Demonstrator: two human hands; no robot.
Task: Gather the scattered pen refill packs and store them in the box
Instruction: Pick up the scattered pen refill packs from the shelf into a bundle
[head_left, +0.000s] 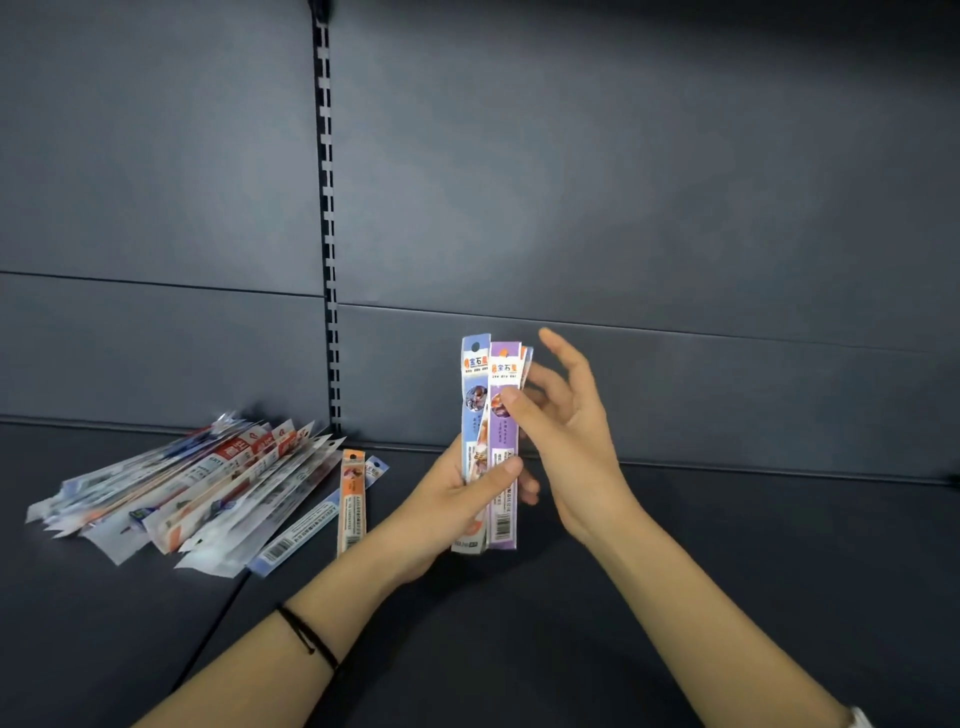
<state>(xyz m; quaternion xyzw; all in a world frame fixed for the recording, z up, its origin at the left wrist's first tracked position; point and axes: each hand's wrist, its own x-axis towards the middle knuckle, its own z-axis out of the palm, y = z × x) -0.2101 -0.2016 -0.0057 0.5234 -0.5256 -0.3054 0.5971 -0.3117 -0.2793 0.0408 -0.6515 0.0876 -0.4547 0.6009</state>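
My left hand (457, 499) grips the lower part of a small upright bundle of pen refill packs (491, 395), blue and purple ones in front. My right hand (566, 431) is beside the bundle on its right, thumb tip touching the purple pack's front, fingers spread and mostly straight behind it. A fanned pile of refill packs (192, 488) lies on the dark shelf (727, 571) to the left. An orange pack (352, 501) and a blue pack (311, 525) lie at that pile's right edge. No box is in view.
The shelf's dark back panel (623, 208) rises close behind my hands, with a slotted upright rail (326, 208) left of centre. A seam in the shelf surface (218, 623) runs diagonally under my left forearm, which wears a black band (306, 636).
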